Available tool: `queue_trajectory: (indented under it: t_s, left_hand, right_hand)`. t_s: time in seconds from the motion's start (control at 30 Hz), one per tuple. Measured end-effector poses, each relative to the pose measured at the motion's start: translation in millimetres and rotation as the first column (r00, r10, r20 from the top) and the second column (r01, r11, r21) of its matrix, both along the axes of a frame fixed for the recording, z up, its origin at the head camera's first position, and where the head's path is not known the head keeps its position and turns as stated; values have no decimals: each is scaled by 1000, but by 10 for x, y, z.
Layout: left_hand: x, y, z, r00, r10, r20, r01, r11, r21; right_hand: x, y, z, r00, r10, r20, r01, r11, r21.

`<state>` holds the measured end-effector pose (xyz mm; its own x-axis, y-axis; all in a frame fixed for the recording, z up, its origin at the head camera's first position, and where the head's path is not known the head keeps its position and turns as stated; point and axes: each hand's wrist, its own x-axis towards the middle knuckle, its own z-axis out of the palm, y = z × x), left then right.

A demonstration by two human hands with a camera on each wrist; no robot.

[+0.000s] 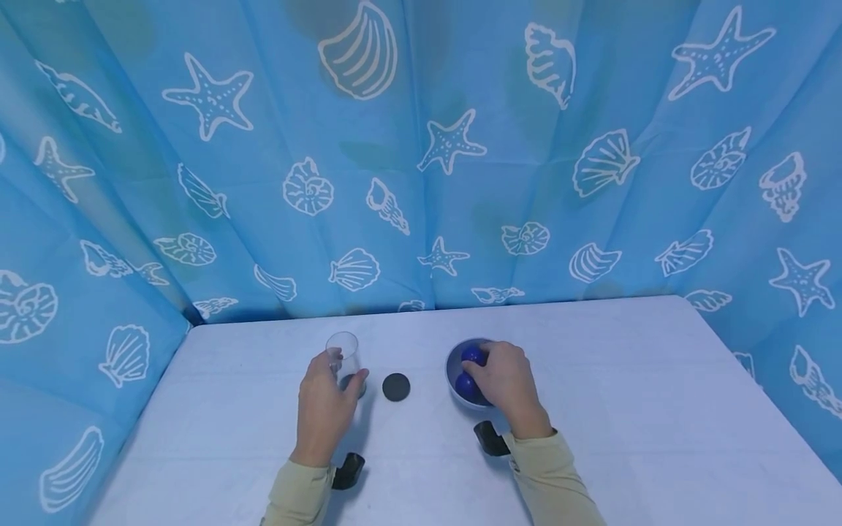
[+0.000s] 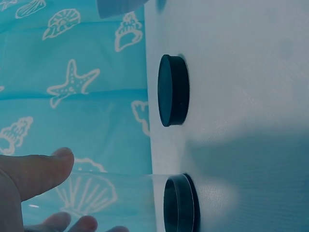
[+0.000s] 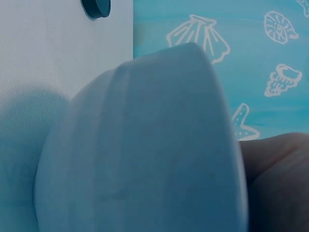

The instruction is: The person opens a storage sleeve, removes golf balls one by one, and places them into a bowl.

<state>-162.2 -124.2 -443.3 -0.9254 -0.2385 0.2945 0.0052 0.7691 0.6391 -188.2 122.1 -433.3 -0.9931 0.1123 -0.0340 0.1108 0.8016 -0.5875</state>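
Note:
In the head view, my left hand [image 1: 324,409] holds a clear plastic cylinder [image 1: 343,343] upright on the table, thumb on one side and fingers on the other. The left wrist view shows the cylinder's black base [image 2: 181,205] on the tabletop. Beside it lies a round black lid [image 1: 396,387]. My right hand [image 1: 509,381] reaches over the rim of a grey bowl [image 1: 452,391] and grips a dark blue ball [image 1: 472,356]. A second blue ball [image 1: 467,387] rests in the bowl nearer me. In the right wrist view the bowl's outer wall [image 3: 145,145] hides the fingertips.
A white cloth covers the table [image 1: 625,380]. Behind it and at both sides hangs a blue curtain [image 1: 408,161] with white shell and starfish prints. A black wrist-camera piece [image 1: 349,471] sticks out from the left sleeve, another [image 1: 491,438] from the right.

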Motion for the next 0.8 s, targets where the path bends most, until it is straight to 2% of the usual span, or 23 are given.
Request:
queue_trajectory:
  t_s: [0.2, 0.37, 0.57, 0.8]
  left_hand:
    - [5, -4, -11, 1000, 15, -14, -15, 1000, 12]
    - [-4, 6, -27, 999, 43, -8, -42, 999, 25]
    - [-15, -9, -33, 1000, 28, -10, -28, 999, 38]
    - [-17, -36, -37, 1000, 11, 24, -12, 999, 39]
  right_hand:
    - [13, -3, -14, 1000, 22, -1, -22, 999, 44]
    - [1, -5, -7, 1000, 7, 6, -7, 1000, 17]
    - [-5, 4, 21, 1000, -24, 14, 24, 999, -25]
    - [32, 49, 106, 997, -47, -60, 44, 998, -46]
